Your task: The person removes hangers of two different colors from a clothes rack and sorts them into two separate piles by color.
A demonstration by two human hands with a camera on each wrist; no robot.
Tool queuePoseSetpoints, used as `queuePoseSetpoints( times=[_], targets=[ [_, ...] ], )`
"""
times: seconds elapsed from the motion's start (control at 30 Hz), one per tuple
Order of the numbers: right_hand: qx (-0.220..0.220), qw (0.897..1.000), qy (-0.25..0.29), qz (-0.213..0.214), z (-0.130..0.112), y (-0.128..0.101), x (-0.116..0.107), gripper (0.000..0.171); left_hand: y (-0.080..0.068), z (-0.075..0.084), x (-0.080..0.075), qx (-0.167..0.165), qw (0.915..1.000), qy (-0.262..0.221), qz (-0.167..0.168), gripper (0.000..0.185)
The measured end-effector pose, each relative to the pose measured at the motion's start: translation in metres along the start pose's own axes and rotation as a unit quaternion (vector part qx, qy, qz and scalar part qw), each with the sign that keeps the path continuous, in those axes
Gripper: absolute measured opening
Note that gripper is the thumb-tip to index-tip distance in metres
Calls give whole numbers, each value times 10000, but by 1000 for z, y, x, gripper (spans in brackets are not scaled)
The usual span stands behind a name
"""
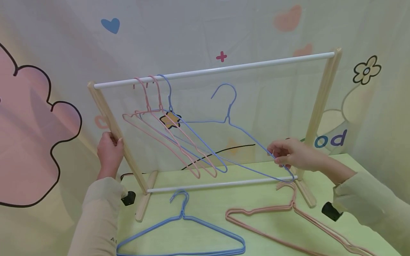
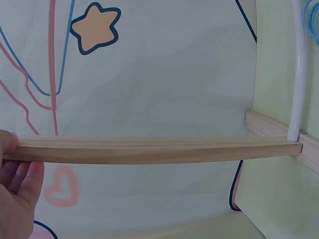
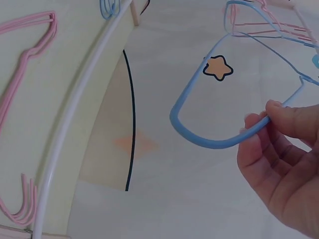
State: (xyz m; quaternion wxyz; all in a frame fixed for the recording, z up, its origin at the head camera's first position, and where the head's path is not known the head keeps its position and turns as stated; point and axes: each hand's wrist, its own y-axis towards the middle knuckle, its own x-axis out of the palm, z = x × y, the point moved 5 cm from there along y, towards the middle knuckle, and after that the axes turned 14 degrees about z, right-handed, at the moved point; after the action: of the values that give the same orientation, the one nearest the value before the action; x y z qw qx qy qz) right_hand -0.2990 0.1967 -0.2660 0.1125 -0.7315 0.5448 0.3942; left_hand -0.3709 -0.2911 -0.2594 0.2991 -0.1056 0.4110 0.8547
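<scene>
1. In the middle of the head view, my right hand (image 1: pixel 289 156) pinches the lower right end of a blue hanger (image 1: pixel 229 119) in the air; its hook is up near the white top bar (image 1: pixel 214 70) but not on it yet.
2. At the left of the frame, my left hand (image 1: pixel 110 153) is wrapped around the wooden side post (image 1: pixel 116 137) of the rack.
3. I only hold the hanger by one thin end, so it could tip or twist and the hook could miss the bar.
4. It could bump the three hung hangers (image 1: pixel 169 135), two pink and one blue, and get tangled.
5. If I push hard, the rack could wobble — so my left hand must hold tight.
6. If it drops, it could land on the pink hangers (image 1: pixel 288 220) or the other blue hanger (image 1: pixel 182 231) on the green table (image 1: pixel 211 202) — a messy pile.
</scene>
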Motion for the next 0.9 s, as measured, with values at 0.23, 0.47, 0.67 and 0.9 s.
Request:
queuePoseSetpoints(
  times=[0.23, 0.47, 0.67, 0.9],
  targets=[
    [-64, 9999, 136, -79, 13, -10, 11, 15, -1, 0, 0, -26, 10000, -8, -30, 28],
    [-70, 9989, 433, -160, 23, -16, 29, 14, -1, 0, 0, 25, 10000, -17, 27, 27],
    [217, 9933, 977, -575, 37, -20, 50, 10, -1, 0, 0, 1, 10000, -16, 4, 27],
    [623, 9790, 1621, -1072, 54, -27, 82, 6, -1, -1, 0, 20, 10000, -37, -13, 27]
  ],
)
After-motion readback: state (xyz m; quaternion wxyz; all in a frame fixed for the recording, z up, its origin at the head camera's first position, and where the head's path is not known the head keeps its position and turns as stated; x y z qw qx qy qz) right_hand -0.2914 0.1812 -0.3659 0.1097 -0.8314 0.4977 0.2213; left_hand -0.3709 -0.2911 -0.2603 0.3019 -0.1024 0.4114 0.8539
